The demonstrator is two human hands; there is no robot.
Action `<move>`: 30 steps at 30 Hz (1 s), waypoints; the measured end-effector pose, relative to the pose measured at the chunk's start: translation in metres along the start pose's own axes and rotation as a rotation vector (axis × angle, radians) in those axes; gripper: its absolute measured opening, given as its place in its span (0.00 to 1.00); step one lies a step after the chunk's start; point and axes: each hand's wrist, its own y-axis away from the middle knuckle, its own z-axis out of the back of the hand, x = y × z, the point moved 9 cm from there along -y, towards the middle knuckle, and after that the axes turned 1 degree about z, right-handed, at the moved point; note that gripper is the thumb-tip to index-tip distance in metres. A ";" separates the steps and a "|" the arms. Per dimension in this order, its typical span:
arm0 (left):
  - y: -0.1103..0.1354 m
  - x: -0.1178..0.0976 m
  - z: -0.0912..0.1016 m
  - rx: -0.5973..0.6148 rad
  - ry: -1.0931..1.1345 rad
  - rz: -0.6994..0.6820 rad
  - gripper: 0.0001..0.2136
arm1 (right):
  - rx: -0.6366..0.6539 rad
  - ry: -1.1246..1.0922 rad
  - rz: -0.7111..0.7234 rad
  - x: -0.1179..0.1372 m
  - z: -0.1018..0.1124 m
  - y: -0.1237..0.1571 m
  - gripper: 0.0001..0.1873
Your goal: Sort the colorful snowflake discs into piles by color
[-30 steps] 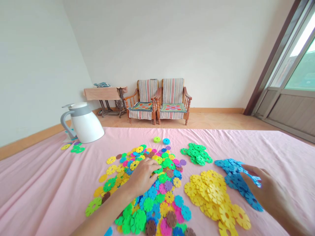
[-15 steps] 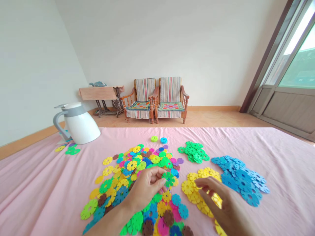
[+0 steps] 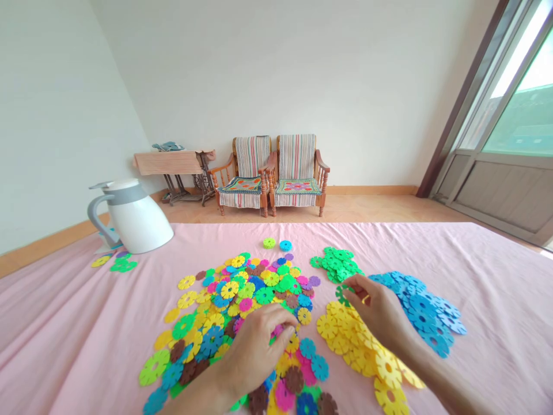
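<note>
A big mixed pile of coloured snowflake discs (image 3: 242, 300) lies on the pink cloth (image 3: 64, 323). My left hand (image 3: 259, 346) rests on the pile's near part, fingertips pinched on a pink disc among the others. My right hand (image 3: 380, 311) hovers above the yellow pile (image 3: 345, 340), pinching a green disc (image 3: 343, 293) and reaching toward the green pile (image 3: 339, 264). A blue pile (image 3: 427, 311) lies to the right of that hand.
A white jug (image 3: 129, 216) stands at the far left with a few loose discs (image 3: 114, 264) beside it. Two single discs (image 3: 276, 244) lie behind the mixed pile. Two striped armchairs (image 3: 272, 176) and a small table (image 3: 173, 164) stand against the back wall.
My right hand left the blue pile, crossed to the middle, took the green disc from my left hand and carried it toward the green pile. My left hand dropped back onto the mixed pile.
</note>
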 end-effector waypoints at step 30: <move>0.001 0.111 0.107 -0.457 -0.248 0.136 0.11 | 0.315 0.312 0.570 0.142 -0.127 -0.009 0.07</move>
